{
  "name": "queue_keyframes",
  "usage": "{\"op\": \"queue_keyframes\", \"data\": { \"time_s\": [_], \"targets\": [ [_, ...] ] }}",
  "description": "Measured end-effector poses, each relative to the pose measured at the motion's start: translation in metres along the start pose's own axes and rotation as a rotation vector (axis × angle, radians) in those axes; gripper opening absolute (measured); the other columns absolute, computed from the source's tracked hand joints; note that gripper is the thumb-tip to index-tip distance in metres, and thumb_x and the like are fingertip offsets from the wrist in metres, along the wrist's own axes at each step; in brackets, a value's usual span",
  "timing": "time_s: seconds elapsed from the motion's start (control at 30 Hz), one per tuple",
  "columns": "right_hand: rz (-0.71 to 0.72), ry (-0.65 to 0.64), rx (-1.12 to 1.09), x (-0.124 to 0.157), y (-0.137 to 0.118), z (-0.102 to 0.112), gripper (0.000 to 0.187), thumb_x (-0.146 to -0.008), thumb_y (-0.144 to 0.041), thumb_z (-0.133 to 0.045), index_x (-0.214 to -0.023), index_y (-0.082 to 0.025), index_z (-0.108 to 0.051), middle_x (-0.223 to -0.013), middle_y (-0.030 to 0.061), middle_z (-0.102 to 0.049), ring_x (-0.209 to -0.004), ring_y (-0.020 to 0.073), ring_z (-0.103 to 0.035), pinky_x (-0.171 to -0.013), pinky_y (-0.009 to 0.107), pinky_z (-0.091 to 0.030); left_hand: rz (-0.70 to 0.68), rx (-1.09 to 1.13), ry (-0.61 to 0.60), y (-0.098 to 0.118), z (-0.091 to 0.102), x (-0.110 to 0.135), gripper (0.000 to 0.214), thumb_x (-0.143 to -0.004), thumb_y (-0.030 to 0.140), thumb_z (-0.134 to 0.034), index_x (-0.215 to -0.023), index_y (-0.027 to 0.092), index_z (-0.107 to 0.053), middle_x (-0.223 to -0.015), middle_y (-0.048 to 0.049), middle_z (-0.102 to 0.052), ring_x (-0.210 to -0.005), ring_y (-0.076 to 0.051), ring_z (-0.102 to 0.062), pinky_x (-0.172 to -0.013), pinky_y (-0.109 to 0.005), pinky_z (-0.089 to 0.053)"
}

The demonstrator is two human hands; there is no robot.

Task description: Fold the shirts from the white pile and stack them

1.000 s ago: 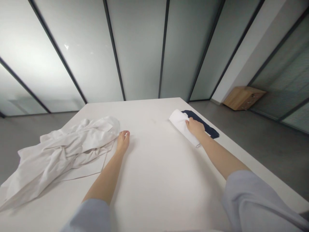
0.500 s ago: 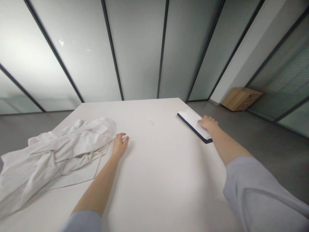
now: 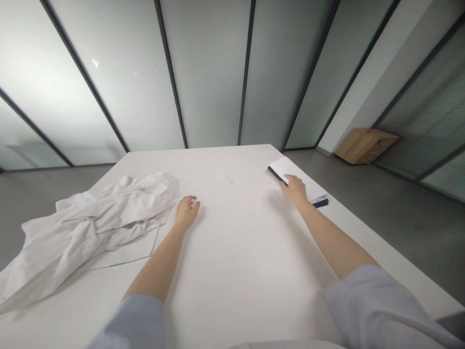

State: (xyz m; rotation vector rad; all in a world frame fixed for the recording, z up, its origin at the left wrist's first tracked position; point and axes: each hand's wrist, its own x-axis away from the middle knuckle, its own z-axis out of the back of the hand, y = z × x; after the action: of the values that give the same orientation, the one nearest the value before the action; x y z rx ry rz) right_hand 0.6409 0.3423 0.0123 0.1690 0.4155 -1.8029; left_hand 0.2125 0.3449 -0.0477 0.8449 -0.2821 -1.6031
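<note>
My left hand [image 3: 186,213] rests on the table with its fingers loosely curved and thumb apart, holding nothing. Just left of it lies a rumpled white cloth [image 3: 119,208], spread in loose folds, with a flat, smooth white part under its near edge. Over on the right, my right hand [image 3: 293,189] reaches to the left side of a flat white folded stack [image 3: 308,182], its fingers apart and touching the white top. A dark navy layer [image 3: 321,203] shows beneath the white along its edges. Whether the stack is cloth or paper I cannot tell.
The white table [image 3: 232,261] extends from me toward frosted glass panels [image 3: 207,72] with dark frames. A wooden cabinet [image 3: 359,145] stands on the grey floor [image 3: 403,213] at the right, beyond the table's edge.
My right hand has moved left, from the stack's right side to its left side. The left hand stays beside the rumpled cloth. The view has shifted slightly.
</note>
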Motion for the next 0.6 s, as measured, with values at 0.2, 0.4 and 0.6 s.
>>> {"op": "queue_keyframes", "data": {
  "time_s": [0.2, 0.4, 0.6],
  "targets": [
    [0.205, -0.259, -0.091, 0.043, -0.071, -0.026, 0.041, -0.092, -0.036, -0.044, -0.126, -0.018, -0.058, -0.132, 0.0112, -0.056, -0.116, 0.0247, -0.052, -0.098, 0.035, -0.036, -0.008, -0.101, -0.103, 0.008, 0.001, 0.001, 0.025, -0.082, 0.031, -0.054, -0.1, 0.019, -0.066, -0.102, -0.0109, -0.069, -0.096, -0.024, -0.064, -0.088, -0.038, -0.048],
    [0.272, -0.269, -0.061, 0.062, -0.088, -0.044, 0.039, -0.091, -0.034, -0.045, -0.124, -0.019, -0.059, -0.137, 0.0108, -0.052, -0.123, 0.0261, -0.047, -0.1, 0.037, -0.035, -0.032, -0.168, -0.144, 0.014, 0.005, 0.003, 0.027, -0.084, 0.031, -0.052, -0.102, 0.018, -0.067, -0.102, -0.0113, -0.069, -0.097, -0.024, -0.063, -0.09, -0.038, -0.046],
    [0.297, -0.25, -0.109, 0.06, -0.077, -0.05, 0.037, -0.089, -0.032, -0.048, -0.121, -0.019, -0.061, -0.135, 0.0089, -0.054, -0.123, 0.0241, -0.049, -0.101, 0.035, -0.036, -0.024, -0.208, -0.16, 0.016, 0.007, 0.003, 0.028, -0.085, 0.032, -0.051, -0.104, 0.018, -0.066, -0.105, -0.0098, -0.069, -0.099, -0.023, -0.062, -0.091, -0.036, -0.046]
  ]
}}
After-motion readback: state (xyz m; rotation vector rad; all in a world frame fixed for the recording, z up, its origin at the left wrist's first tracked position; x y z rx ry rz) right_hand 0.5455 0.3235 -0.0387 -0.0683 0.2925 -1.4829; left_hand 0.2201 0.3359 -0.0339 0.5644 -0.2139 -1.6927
